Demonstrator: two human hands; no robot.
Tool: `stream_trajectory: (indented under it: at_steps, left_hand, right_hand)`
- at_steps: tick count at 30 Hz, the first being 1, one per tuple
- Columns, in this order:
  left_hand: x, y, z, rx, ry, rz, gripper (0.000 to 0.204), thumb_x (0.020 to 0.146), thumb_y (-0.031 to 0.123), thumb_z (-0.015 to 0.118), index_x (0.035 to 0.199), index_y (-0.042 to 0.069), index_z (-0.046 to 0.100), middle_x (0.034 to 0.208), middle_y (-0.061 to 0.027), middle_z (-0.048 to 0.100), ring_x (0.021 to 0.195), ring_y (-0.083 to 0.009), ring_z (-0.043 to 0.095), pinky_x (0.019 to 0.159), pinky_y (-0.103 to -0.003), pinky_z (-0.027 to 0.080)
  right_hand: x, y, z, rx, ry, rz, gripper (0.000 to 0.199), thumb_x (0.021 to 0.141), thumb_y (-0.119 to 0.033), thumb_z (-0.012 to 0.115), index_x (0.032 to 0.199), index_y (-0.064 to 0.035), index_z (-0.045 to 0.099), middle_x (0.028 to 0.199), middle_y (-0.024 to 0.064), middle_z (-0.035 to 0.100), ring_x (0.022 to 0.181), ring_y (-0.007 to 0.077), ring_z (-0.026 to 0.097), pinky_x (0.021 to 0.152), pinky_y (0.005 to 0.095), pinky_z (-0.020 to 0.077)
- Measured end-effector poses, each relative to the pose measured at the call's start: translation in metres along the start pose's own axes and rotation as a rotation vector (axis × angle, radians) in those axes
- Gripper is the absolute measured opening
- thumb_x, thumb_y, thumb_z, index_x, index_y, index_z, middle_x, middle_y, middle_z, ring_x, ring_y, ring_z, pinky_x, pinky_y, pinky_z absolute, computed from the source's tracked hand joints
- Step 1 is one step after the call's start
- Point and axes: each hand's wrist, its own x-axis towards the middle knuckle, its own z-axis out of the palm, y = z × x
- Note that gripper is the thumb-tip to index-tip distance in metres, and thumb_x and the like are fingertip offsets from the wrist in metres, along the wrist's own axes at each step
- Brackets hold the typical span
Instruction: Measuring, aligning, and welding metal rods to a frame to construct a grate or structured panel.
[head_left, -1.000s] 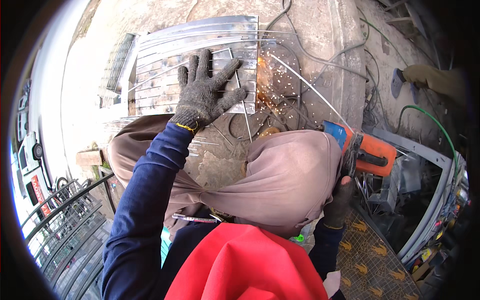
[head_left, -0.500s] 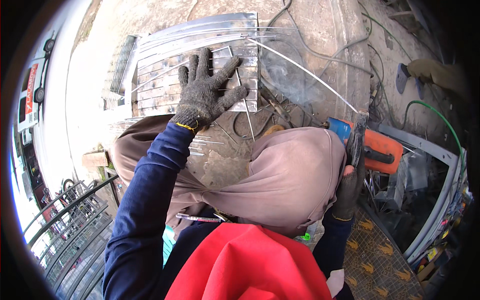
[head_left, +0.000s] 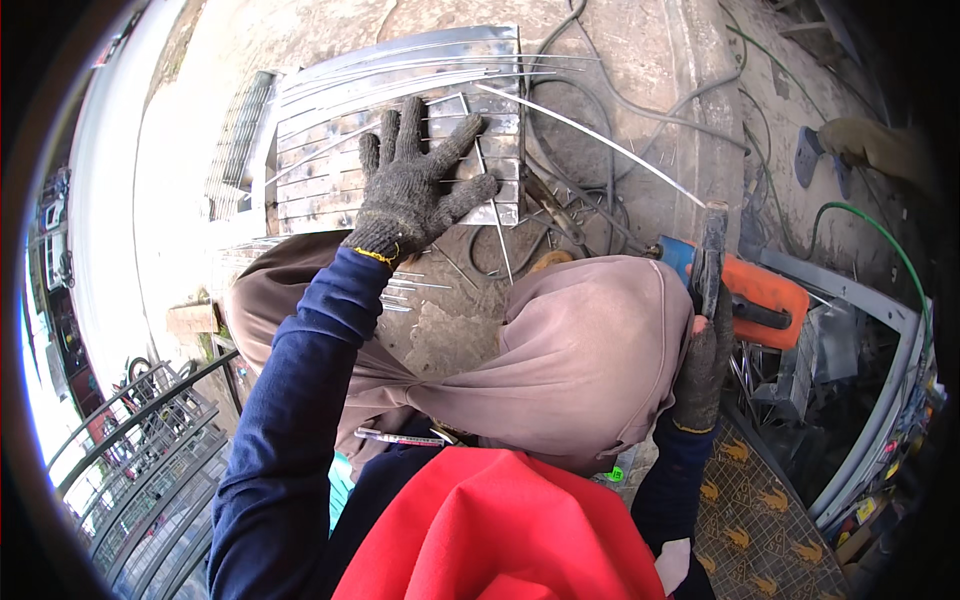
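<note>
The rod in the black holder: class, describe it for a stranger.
Find the slatted metal panel near the top. Further right, the right hand grips a black holder. Slanting from its tip is the long pale rod; other rods lie across the panel instead.

Below the grip of the right hand (head_left: 704,372), a dark mat (head_left: 752,520) carries a repeated yellow animal-like print (head_left: 735,451) and fine line markings (any lettering among them is too small to make out). Below that grip and to its left, a small bright green tag (head_left: 616,474) bears dark characters; much farther left, a slim pen (head_left: 398,438) shows print too fine to read.
</note>
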Motion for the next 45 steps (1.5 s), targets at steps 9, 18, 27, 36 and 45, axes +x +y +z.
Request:
stream_trajectory:
  at_steps: [9,18,27,36,45]
  left_hand:
    - [0.000,-0.001,0.002,0.020,-0.009,-0.002,0.079,0.087,0.078,0.051,0.154,0.038,0.040,0.162,-0.0313,0.017,0.152,-0.0499,0.008,0.119,-0.065,0.005]
    - [0.001,-0.001,0.002,0.021,0.002,0.006,0.079,0.087,0.079,0.051,0.154,0.040,0.038,0.162,-0.0321,0.018,0.151,-0.0507,0.010,0.119,-0.065,0.005]
    - [0.000,-0.001,0.002,0.045,0.028,0.020,0.078,0.087,0.078,0.051,0.154,0.040,0.039,0.161,-0.0337,0.019,0.151,-0.0514,0.013,0.118,-0.066,0.008]
    - [0.000,0.000,0.001,0.019,0.034,0.019,0.077,0.087,0.078,0.051,0.153,0.040,0.041,0.160,-0.0330,0.021,0.150,-0.0523,0.014,0.117,-0.067,0.007]
    - [0.000,-0.001,0.002,0.006,0.033,0.020,0.077,0.087,0.078,0.052,0.153,0.040,0.040,0.161,-0.0317,0.021,0.150,-0.0521,0.012,0.117,-0.067,0.007]
  right_hand:
    - [0.005,-0.012,0.000,-0.028,-0.062,0.012,0.057,0.087,-0.014,0.065,0.142,-0.0073,0.053,0.139,0.0128,0.060,0.134,0.0305,0.052,0.118,0.0626,-0.0040]
    - [0.003,-0.017,-0.001,0.037,-0.113,0.013,0.058,0.093,-0.022,0.065,0.146,-0.0050,0.049,0.141,0.0141,0.057,0.131,0.0265,0.054,0.121,0.0522,0.0116]
    - [0.004,-0.028,0.001,-0.117,-0.115,-0.023,0.053,0.103,-0.033,0.050,0.144,0.0006,0.048,0.141,0.0162,0.057,0.128,0.0264,0.055,0.112,0.0406,0.0387]
    - [0.004,-0.029,0.006,0.266,-0.141,-0.007,0.061,0.098,-0.033,0.062,0.147,-0.0001,0.045,0.140,0.0155,0.056,0.126,0.0244,0.055,0.114,0.0419,0.0320]
    - [0.004,-0.024,-0.001,0.086,-0.140,-0.046,0.063,0.095,-0.024,0.065,0.149,-0.0005,0.044,0.139,0.0123,0.057,0.118,0.0189,0.057,0.113,0.0397,0.0321]
